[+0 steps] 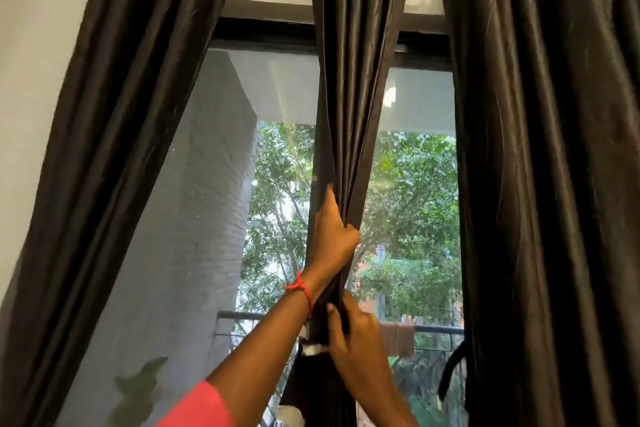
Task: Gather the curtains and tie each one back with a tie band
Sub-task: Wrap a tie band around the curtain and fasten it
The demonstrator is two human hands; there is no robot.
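Observation:
Three dark brown curtains hang in front of a window. The middle curtain (349,80) is bunched into a narrow column. My left hand (332,232), with a red thread on its wrist, grips that bunch with the thumb pointing up. Just below it, my right hand (353,333) holds the same bunch, thumb on the front folds. Below the hands a dark band with a white patch (313,348) circles the bunch. The left curtain (104,149) sweeps down and away to the left. The right curtain (554,184) hangs loose, and a black strap (450,367) dangles at its inner edge.
The window (277,97) has a dark frame and a mesh screen. Outside are a grey brick wall (214,201), a balcony railing (235,315) and green trees. A pale wall (31,62) lies to the left of the curtains.

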